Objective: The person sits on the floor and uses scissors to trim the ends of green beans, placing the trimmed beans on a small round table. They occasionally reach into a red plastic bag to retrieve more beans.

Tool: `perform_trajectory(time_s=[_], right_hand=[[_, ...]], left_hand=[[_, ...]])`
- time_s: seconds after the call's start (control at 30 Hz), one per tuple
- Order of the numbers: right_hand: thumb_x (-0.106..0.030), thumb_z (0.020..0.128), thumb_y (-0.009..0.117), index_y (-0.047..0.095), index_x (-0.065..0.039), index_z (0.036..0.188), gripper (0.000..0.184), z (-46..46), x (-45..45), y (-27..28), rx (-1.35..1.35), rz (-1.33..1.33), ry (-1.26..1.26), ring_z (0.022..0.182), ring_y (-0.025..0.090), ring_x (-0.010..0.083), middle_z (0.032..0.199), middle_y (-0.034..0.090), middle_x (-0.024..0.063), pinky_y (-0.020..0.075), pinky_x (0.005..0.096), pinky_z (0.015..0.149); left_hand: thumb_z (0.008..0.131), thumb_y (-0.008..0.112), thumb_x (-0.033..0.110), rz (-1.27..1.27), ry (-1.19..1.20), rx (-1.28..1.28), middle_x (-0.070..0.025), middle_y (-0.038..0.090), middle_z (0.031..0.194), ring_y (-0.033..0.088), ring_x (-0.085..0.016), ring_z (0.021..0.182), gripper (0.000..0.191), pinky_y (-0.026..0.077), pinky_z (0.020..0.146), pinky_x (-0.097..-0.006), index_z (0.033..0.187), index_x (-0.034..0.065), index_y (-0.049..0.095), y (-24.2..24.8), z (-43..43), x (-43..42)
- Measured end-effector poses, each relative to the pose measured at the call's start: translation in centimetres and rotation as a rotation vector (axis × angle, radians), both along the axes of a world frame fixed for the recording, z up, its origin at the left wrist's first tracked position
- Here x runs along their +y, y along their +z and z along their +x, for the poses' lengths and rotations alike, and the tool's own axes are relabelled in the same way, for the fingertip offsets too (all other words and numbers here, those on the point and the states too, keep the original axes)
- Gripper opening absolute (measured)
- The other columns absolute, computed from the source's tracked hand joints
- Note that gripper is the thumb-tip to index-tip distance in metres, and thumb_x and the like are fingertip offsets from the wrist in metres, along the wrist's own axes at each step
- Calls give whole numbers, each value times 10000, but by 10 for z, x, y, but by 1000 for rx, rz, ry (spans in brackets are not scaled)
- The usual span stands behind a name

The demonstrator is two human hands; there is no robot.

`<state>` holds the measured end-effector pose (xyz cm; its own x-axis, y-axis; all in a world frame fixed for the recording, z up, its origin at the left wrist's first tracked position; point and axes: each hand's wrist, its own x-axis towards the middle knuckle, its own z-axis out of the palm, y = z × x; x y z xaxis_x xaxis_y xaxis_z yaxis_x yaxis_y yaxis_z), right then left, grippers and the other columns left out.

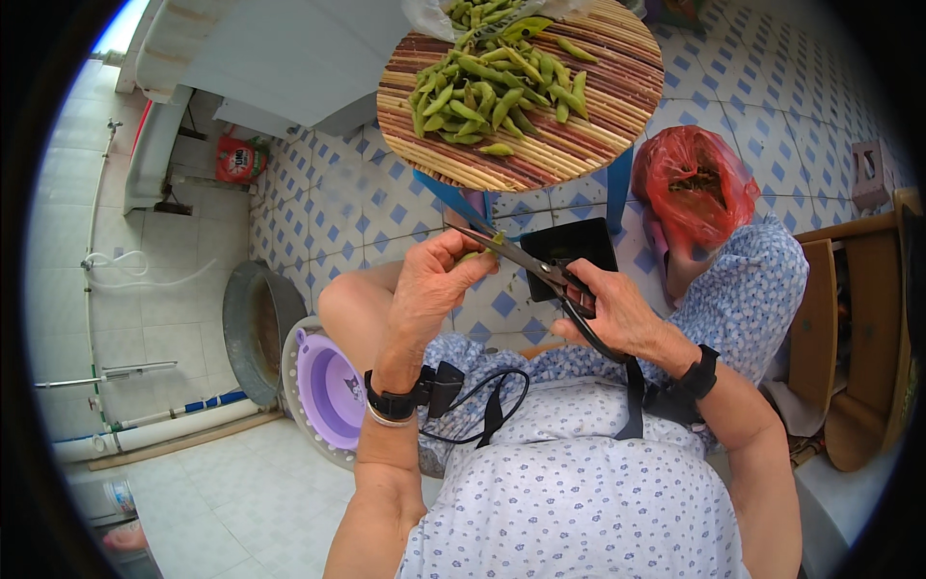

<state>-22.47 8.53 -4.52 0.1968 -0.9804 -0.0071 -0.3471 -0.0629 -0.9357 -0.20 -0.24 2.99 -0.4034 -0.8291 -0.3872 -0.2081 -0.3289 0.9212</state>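
Note:
My left hand (441,279) pinches a green soybean pod (470,255) between thumb and fingers. My right hand (611,304) has its fingers in the black handles of a pair of scissors (539,268). The scissors' blades point up and left, with the tips beside the pod and my left fingers. Whether the blades touch the pod I cannot tell. Beyond my hands, a heap of soybean pods (492,90) lies on a round stool or small table topped with striped slats (405,155), partly under a clear plastic bag (427,18).
A red plastic bag (694,210) with brownish-green bits stands right of the blue-legged table. Below is a black tray or flat object (568,253). At left are a purple basin (318,383) and a grey metal tub (235,333). Wooden furniture (810,326) stands at right.

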Motion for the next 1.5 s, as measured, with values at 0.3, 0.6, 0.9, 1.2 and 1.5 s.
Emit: perform_trajectory(time_s=[0.3, 0.6, 0.9, 1.2, 1.5], right_hand=[[-558, 753, 727, 554, -6, 832, 584, -3, 0, 3, -54, 99, 48, 471, 492, 239, 536, 474, 104, 381, 360, 476], [-594, 755, 715, 563, 7, 772, 621, -5, 1, 6, -66, 140, 69, 496, 463, 192, 557, 479, 101, 364, 347, 472], [-617, 747, 712, 534, -1, 904, 660, -5, 3, 5, -163, 248, 78, 579, 493, 213, 660, 509, 104, 405, 362, 537], [-685, 644, 751, 491, -8, 995, 805, -2, 2, 5, -30, 142, 70, 655, 573, 282, 745, 542, 122, 452, 385, 590], [-680, 620, 769, 505, 17, 1003, 838, -1, 2, 7, -2, 89, 9, 626, 586, 305, 719, 551, 131, 451, 393, 564]], left_hand=[[857, 680, 92, -99, -56, -106, 34, 600, 783, 500, -42, 715, 151, 393, 648, -187, 961, -18, 677, 4, -1, 3], [853, 681, 115, -23, -118, -113, 32, 580, 775, 485, -33, 689, 157, 366, 586, -185, 940, -16, 682, 2, 7, -4], [914, 618, 129, 158, 15, 258, -37, 630, 800, 466, -28, 581, 158, 318, 458, -148, 1016, 11, 586, -6, 18, -10], [927, 609, 100, 197, 234, 625, -117, 651, 915, 572, -104, 630, 151, 452, 461, -223, 1028, 32, 519, -27, 4, 2], [923, 613, 71, 249, 270, 669, -83, 624, 861, 593, -134, 680, 125, 466, 481, -235, 981, 51, 505, -36, -11, 13]])
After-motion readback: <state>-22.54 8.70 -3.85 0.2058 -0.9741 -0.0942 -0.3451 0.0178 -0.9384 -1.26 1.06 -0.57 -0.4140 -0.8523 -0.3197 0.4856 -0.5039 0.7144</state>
